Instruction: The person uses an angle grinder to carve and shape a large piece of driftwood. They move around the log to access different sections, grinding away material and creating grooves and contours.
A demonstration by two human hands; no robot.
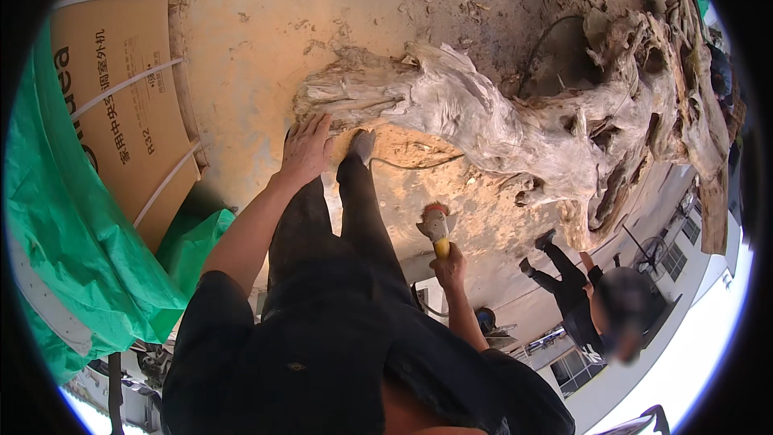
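Note:
A large, pale, gnarled driftwood trunk [475, 117] lies across the ground in front of me, full of hollows toward its right end. My left hand [307, 147] rests on the trunk's left end, fingers stretched out and flat against the wood. In my right hand [451, 267] is an angle grinder [440, 243] with a yellow body, held by its grip. Its metal guard and reddish working end point away from me, apart from the trunk. Whether it is running I cannot tell.
A strapped cardboard box [121, 97] and green sheeting [88, 217] stand at my left. A dark cable [419, 167] lies near my feet. Wood chips and dust cover the floor [266, 24]. Another person [588, 298] is at the right, near a standing fan [649, 254].

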